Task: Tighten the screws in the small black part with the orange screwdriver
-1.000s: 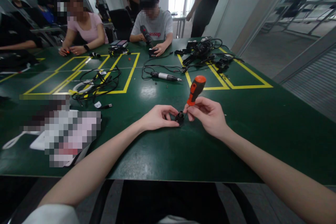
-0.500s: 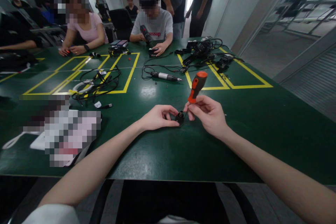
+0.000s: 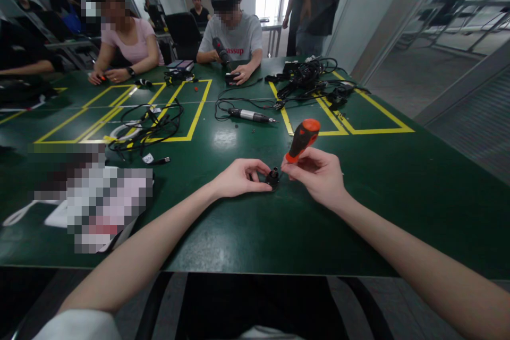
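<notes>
On the green table, my left hand (image 3: pixel 241 177) pinches a small black round part (image 3: pixel 272 179) with a metal tip standing up from it. Close by on the right, my right hand (image 3: pixel 319 172) grips a screwdriver (image 3: pixel 303 141) low down, by the fingertips. Its red and black handle leans up and to the right. The screwdriver's tip is near the black part, but I cannot tell whether they touch.
A pen-shaped electric screwdriver (image 3: pixel 251 115) with a cord lies beyond my hands. Black cables (image 3: pixel 308 77) are heaped at the back right, and a cable coil (image 3: pixel 149 122) lies left. Across the table a person (image 3: pixel 231 37) holds a power tool. Yellow tape (image 3: pixel 199 111) marks the tabletop.
The screwdriver's handle has dropped slightly and tilted further right in my right hand. My left hand and the black part stay put. Standing people in the background have shifted right.
</notes>
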The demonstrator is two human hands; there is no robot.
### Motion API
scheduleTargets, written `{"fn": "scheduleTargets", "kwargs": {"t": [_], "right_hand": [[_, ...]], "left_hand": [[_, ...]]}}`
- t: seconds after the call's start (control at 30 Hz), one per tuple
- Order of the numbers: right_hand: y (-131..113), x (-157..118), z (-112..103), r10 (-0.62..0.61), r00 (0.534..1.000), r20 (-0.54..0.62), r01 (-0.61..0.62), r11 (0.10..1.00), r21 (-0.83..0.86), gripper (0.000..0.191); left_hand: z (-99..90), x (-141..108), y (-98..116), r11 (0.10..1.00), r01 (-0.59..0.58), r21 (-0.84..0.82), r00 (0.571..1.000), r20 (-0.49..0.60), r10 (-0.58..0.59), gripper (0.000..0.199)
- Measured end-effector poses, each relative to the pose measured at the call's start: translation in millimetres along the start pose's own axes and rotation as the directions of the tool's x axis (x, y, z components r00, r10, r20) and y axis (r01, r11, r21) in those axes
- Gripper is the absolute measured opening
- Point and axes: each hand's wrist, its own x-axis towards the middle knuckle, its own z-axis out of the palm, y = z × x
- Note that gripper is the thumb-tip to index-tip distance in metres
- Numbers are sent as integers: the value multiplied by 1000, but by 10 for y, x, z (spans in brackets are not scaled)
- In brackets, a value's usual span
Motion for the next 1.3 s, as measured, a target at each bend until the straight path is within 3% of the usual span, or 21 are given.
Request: {"fn": "scheduleTargets", "kwargs": {"t": [0.47,0.87,1.3], "right_hand": [[28,-7,13,15,997,72,-23,994,110,37],[27,9,4,47,999,21,-49,994,97,27],[21,19,31,37,999,31,-43,981,189,35]], "left_hand": [[16,6,-13,1000,-7,-16,1000,-12,6,42],[6,5,10,1000,-4,-9,1000,-4,4,38],[15,8,-26,1000,-23,-18,1000,-4,23,42]]}}
